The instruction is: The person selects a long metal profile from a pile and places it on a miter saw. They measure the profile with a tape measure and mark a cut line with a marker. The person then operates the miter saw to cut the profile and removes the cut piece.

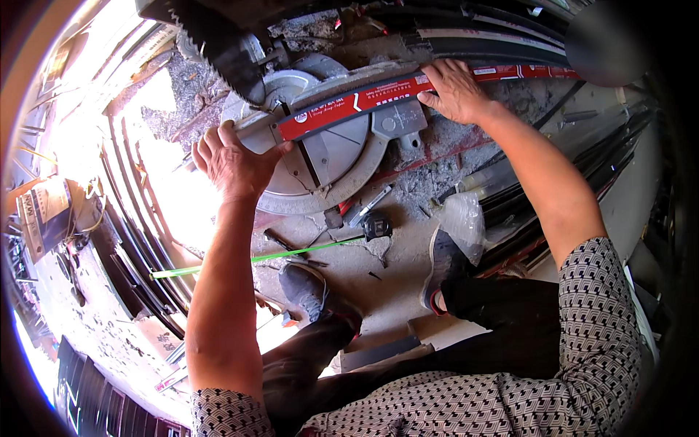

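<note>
A mitre saw [342, 149] with a round grey table sits on the floor ahead of me. Its toothed blade [226, 54] is raised at the upper left. Along the saw's fence lies a long dark strip with red printed film [331, 116], its left end near the table slot. My right hand [459, 95] grips this strip, fingers over its far edge and thumb on the near side. At the fence's left end is my left hand [237, 160], its fingers curled over the far side and its thumb stretched toward the strip's end. What lies under the left palm is hidden.
A black tape measure [377, 226] with its green tape [306, 251] drawn out lies before my shoes [306, 291], beside a pen-like tool [371, 204]. Long dark strips [568, 167] lie at right, more at left. Sawdust [451, 156] surrounds the saw. Crumpled clear plastic [464, 226] sits by my right shoe.
</note>
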The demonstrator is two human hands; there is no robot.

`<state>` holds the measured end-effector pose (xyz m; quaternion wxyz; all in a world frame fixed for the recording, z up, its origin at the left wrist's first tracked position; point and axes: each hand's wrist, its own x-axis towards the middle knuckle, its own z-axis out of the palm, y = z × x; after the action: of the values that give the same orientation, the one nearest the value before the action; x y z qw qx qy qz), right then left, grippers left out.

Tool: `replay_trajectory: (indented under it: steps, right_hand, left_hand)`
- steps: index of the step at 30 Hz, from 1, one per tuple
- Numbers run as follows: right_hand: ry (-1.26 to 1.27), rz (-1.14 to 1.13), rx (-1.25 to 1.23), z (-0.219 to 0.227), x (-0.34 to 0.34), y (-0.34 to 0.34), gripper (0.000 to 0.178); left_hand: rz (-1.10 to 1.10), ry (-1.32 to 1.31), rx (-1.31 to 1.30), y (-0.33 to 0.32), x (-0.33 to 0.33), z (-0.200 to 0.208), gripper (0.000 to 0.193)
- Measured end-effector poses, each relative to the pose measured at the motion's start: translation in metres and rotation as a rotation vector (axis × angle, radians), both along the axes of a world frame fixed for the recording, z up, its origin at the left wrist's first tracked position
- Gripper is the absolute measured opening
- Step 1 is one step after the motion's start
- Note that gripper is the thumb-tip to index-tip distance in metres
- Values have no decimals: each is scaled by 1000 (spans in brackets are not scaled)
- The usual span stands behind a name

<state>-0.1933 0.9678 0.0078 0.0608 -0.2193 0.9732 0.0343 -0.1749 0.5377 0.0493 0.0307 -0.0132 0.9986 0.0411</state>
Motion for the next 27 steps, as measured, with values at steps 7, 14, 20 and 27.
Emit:
replay_trajectory:
  steps: [7,14,20,27]
  right_hand:
    - [-27,-7,-15,0,-2,-1,67]
    - [-75,-51,-79,3,0,0,63]
    - [-30,-67,-113,4,5,4,63]
    - [17,-89,-136,-2,9,10,64]
  left_hand:
    - [-151,14,74,-23,-2,0,98]
    - [220,315,717,-59,-15,90,57]
    - [-33,735,712,-8,-53,259,58]
    - [-224,96,964,82,-136,308,62]
